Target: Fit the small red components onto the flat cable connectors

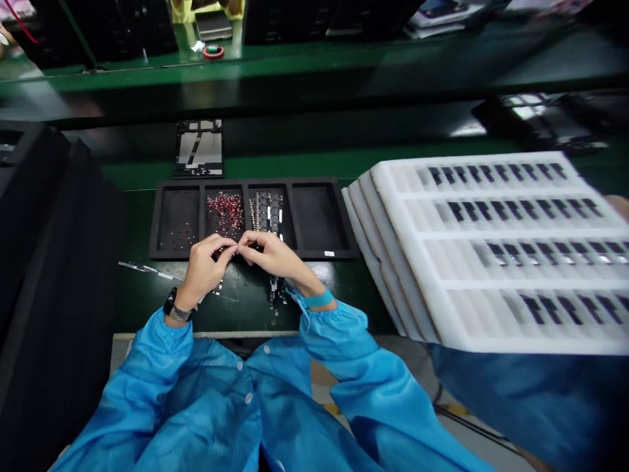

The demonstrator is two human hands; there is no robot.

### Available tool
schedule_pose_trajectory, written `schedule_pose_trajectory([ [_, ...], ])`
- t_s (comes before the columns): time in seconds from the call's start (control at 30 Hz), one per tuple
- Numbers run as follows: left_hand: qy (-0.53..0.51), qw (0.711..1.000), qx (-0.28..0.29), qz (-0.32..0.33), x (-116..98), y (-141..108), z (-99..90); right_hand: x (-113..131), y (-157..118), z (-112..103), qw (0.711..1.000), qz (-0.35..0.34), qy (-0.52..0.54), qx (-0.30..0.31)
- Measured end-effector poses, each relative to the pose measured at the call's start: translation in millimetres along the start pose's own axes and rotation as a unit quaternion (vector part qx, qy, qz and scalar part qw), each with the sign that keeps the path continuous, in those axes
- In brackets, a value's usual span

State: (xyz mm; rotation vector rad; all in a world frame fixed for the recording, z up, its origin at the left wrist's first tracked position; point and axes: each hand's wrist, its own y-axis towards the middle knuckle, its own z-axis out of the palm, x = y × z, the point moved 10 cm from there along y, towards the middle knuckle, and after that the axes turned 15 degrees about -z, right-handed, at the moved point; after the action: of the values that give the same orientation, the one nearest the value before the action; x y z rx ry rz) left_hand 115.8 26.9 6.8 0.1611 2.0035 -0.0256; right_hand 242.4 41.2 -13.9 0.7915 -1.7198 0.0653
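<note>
My left hand (208,267) and my right hand (271,253) meet fingertip to fingertip over the front edge of a black foam tray (319,254). Both are closed in a pinch; whatever is between the fingers is too small to make out. Just beyond them, one tray compartment holds a pile of small red-wired parts (226,211). Thin circuit board strips (268,211) fill the compartment to its right. More strips (276,294) lie on the green bench below my right hand, and a long thin strip (147,269) reaches under my left wrist.
At right, a stack of white foam trays (407,262) holding rows of black parts overhangs the bench beside a person's dark blue clothing (531,400). Behind the black tray lies an opened flat device (199,149). Tall black foam (88,229) stands at left. A red ring-shaped roll (213,52) sits on the shelf.
</note>
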Motion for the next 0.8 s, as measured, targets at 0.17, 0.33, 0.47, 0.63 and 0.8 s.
schedule_pose_trajectory([
  [0.17,-0.013,0.999,-0.022,-0.036,11,2,-0.5,-4,-2,-3,0.999,-0.001,-0.017,-0.039],
  [0.33,-0.083,0.992,-0.02,-0.098,28,5,2.1,0,-2,-10,0.993,-0.028,-0.065,-0.099],
  [0.47,-0.121,0.986,-0.013,-0.111,31,5,4.3,-3,-3,-7,0.994,-0.003,-0.018,-0.107],
  [0.63,-0.137,0.984,-0.006,-0.116,28,5,4.8,-10,-3,0,0.99,0.033,0.084,-0.11],
  [0.8,-0.138,0.985,-0.011,-0.106,25,4,4.7,-14,-2,2,0.983,0.051,0.134,-0.112],
])
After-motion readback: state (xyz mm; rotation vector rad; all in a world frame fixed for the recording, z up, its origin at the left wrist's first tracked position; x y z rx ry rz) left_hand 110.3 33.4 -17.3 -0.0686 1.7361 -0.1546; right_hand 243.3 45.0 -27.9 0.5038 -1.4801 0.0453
